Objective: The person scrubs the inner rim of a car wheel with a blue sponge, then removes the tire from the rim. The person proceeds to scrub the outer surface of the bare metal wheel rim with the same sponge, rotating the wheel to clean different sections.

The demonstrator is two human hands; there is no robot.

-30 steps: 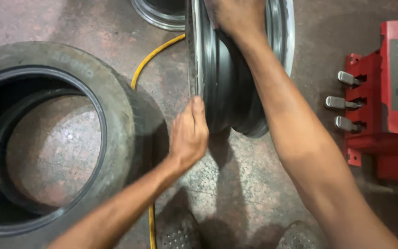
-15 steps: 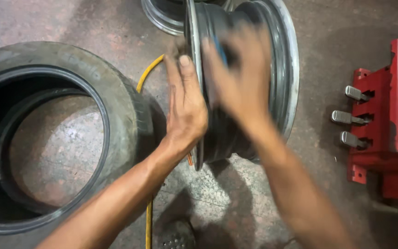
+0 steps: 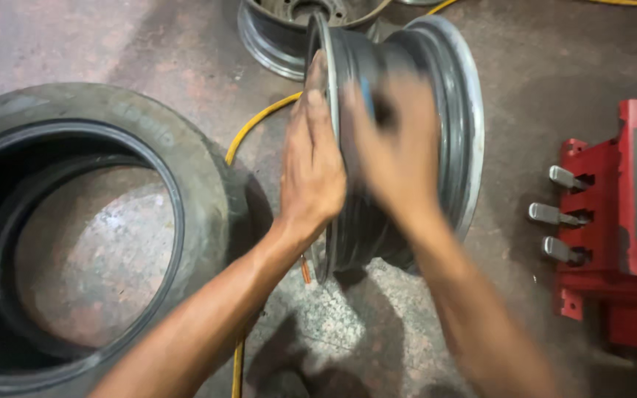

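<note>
A bare steel wheel rim point(image 3: 451, 125) stands upright on its edge on the concrete floor. My left hand point(image 3: 311, 169) lies flat against its left flange, fingers pointing up along the edge. My right hand point(image 3: 399, 155) is blurred with motion and rests on the dark barrel of the rim, fingers spread. Whether the right hand holds anything small, I cannot tell. A black tyre point(image 3: 186, 169) lies flat on the floor to the left, close beside the rim.
A second rim point(image 3: 274, 37) lies flat at the top behind the upright one. A yellow hose point(image 3: 248, 129) runs across the floor between tyre and rim. A red machine with metal pedals point(image 3: 613, 228) stands at the right.
My right hand came down from the rim's top onto its barrel and is moving fast. My left hand slid up from the rim's lower edge along the left flange.
</note>
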